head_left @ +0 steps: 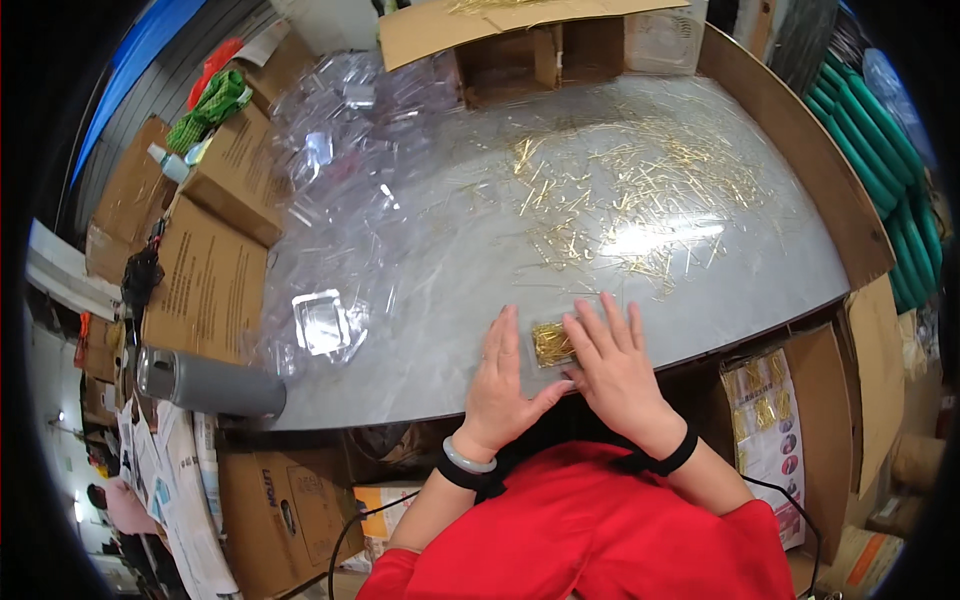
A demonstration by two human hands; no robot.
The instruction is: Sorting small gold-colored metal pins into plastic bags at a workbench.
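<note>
Holding the left hand (500, 385) open and straight-fingered just beside a small clear plastic container of gold metal pins (550, 344), and laying the open right hand (618, 375) over its right edge, gripping nothing with either, seemingly to steady it near the front rim of the grey marbled bench (450, 290). Facing loose, thin gold metal pins (690, 168) strewn beyond it, apparently for easy reach, and a brown cardboard wall (795, 135) lining the right side, probably stopping strays from sliding off. Having clear box-shaped plastic packs (335, 195) heaped left, likely avoiding mixing.
</note>
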